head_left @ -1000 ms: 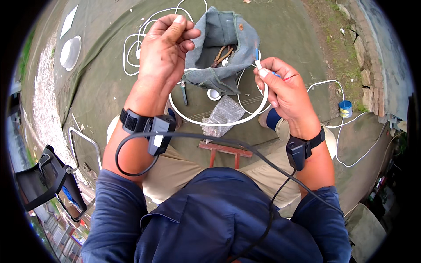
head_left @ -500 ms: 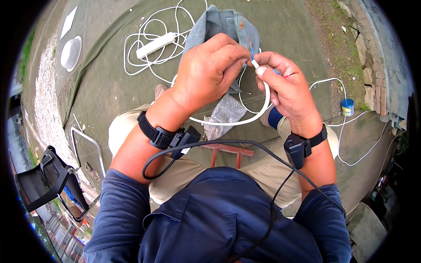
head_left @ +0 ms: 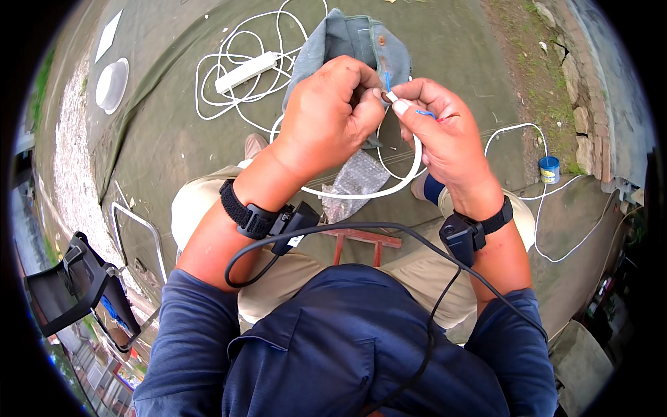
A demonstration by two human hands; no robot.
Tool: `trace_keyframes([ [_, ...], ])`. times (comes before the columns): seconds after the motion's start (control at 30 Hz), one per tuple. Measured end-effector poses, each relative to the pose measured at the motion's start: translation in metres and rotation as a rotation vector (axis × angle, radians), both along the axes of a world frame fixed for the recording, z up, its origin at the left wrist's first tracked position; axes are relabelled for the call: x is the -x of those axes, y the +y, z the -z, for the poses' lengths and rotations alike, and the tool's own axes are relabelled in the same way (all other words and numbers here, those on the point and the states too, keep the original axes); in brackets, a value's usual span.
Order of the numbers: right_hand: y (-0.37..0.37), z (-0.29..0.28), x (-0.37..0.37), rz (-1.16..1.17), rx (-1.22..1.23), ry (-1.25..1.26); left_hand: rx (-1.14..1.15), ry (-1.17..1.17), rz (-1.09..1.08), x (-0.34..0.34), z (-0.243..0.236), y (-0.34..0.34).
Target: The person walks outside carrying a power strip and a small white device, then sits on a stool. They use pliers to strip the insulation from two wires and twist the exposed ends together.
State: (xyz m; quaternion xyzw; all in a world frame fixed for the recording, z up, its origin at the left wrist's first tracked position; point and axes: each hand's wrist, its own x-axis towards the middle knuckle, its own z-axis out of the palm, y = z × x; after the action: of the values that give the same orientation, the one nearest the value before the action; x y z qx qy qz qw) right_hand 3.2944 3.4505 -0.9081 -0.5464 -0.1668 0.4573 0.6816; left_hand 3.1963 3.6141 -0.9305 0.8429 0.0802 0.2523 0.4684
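Note:
My right hand pinches a white cable just below its stripped end, between thumb and forefinger. A thin blue wire sticks up from that end. Short blue and red wire ends poke out between my right fingers. Right beside the stripped end, my left hand is closed in a pinch; what its fingertips hold is hidden. The white cable loops down below both hands. Behind them lies a grey-blue cloth bag.
A white power strip lies in coiled white cord at the far left. Clear bubble wrap and a red-brown frame are between my legs. At right stands a small blue tin, with white cord beside it. A black chair stands left.
Both hands have shifted slightly left with the cable end. The blue wire now stands out more clearly above it. The surrounding things have stayed put.

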Motion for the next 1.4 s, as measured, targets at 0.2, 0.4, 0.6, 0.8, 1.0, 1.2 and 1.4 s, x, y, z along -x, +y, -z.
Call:
trace_keyframes([
  [0.2, -0.022, 0.003, -0.011, 0.092, -0.008, -0.126, 0.504, 0.172, -0.204, 0.005, -0.015, 0.038],
  [0.4, -0.012, -0.006, -0.007, 0.063, 0.087, -0.272, 0.112, 0.063, -0.011, 0.005, -0.009, 0.007],
  [0.6, -0.011, 0.001, -0.004, 0.008, 0.038, -0.28, -0.158, -0.103, 0.07, -0.001, -0.007, 0.001],
  [0.8, -0.005, -0.002, 0.001, 0.008, 0.089, -0.32, -0.225, -0.132, 0.093, 0.001, -0.005, 0.002],
  [1.0, -0.017, -0.001, -0.008, 0.122, 0.078, -0.323, -0.179, -0.016, -0.213, 0.003, -0.013, 0.038],
  [1.2, -0.012, -0.011, -0.007, 0.078, 0.14, -0.304, -0.06, -0.01, -0.02, 0.003, -0.007, 0.013],
  [1.4, -0.013, 0.0, -0.006, 0.033, 0.069, -0.294, -0.047, -0.078, 0.062, 0.0, -0.006, -0.005],
])
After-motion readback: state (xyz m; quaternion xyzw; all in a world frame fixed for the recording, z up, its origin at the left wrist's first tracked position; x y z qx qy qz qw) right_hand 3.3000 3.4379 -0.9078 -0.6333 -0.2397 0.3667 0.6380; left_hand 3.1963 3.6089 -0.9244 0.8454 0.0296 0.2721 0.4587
